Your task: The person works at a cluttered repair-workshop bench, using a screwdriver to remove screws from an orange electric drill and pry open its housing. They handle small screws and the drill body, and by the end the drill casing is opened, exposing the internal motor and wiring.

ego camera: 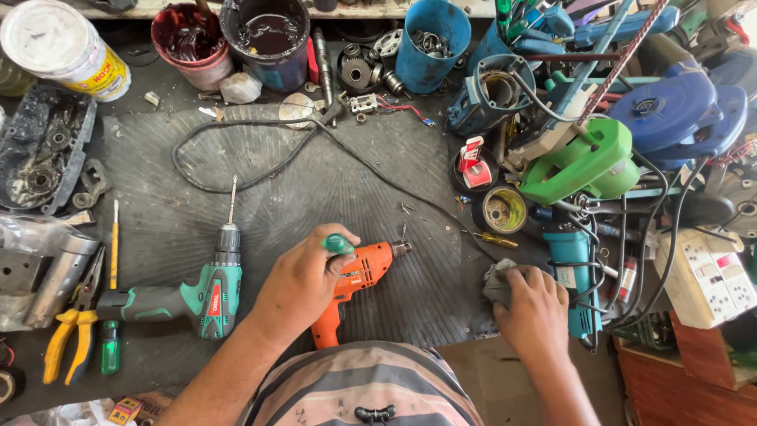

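An orange power drill (pixel 364 278) lies on the dark rubber mat (pixel 315 181), its chuck pointing right. My left hand (pixel 303 284) rests over the drill body and grips a green-handled screwdriver (pixel 339 244) against it. My right hand (pixel 534 304) is closed on a grey rag (pixel 498 282) at the mat's right edge, beside a teal angle grinder (pixel 572 268). The drill's black cord (pixel 236 162) loops across the mat toward the back.
A green cordless drill (pixel 201 292) lies left of my hand, with yellow pliers (pixel 67 335) and screwdrivers further left. Tubs, a blue cup (pixel 430 43) of parts and gears line the back. Piled power tools and a white power strip (pixel 706 276) crowd the right.
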